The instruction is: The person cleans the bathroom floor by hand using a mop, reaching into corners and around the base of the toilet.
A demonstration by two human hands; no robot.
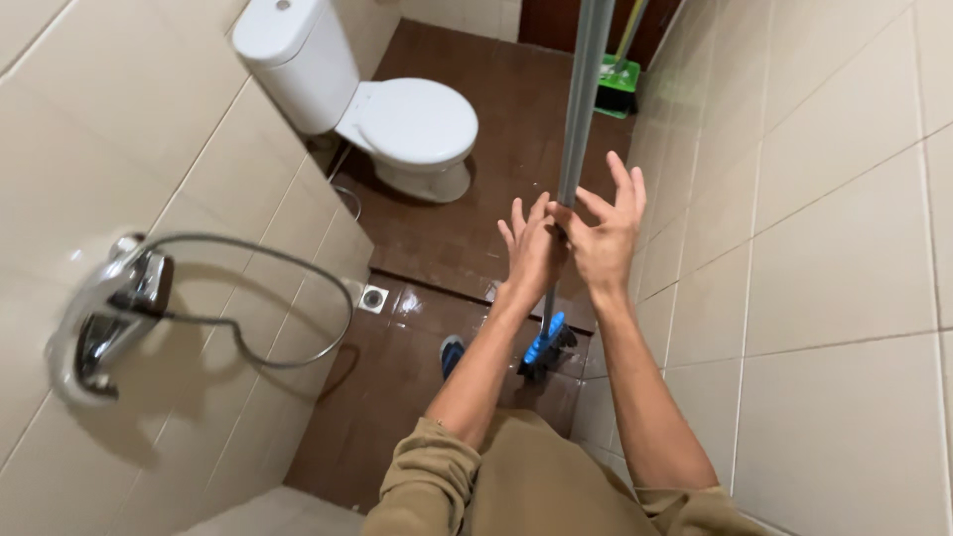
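A long grey pole with a blue brush head stands upright on the wet brown floor. My left hand and my right hand press against the pole from both sides, at about mid-height. The palms face each other and the fingers are spread apart. The pole is squeezed between the two palms, not wrapped by the fingers. The brush head rests on the lower shower floor, near my blue sandal.
A white toilet stands at the back. A chrome shower tap with a looping hose hangs on the left tiled wall. A floor drain sits by a step. A green tool leans in the far corner. The right wall is close.
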